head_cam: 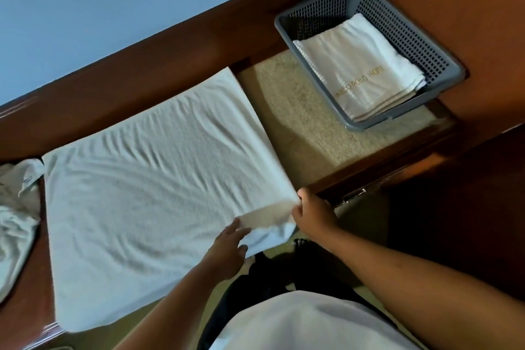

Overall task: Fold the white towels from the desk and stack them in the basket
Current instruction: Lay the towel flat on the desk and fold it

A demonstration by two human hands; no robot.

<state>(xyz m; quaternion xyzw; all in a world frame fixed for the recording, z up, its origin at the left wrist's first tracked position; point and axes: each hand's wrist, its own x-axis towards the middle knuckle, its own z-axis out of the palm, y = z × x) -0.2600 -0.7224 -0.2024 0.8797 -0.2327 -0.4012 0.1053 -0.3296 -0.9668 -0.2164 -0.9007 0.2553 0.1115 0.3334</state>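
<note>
Big white terry towel (147, 193) lies flat on the wooden desk (383, 162), left of the grey mesh basket (412, 37). Soft and floppy, probably light. Left hand (230, 247) and right hand (312, 213) each have a pinching grip on its basket-side near corner. Corners look best to lift.

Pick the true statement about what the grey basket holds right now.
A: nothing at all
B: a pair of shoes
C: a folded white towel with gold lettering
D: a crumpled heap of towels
C: inside the basket lies a flat folded towel, white, with gold lettering across its top.
</note>
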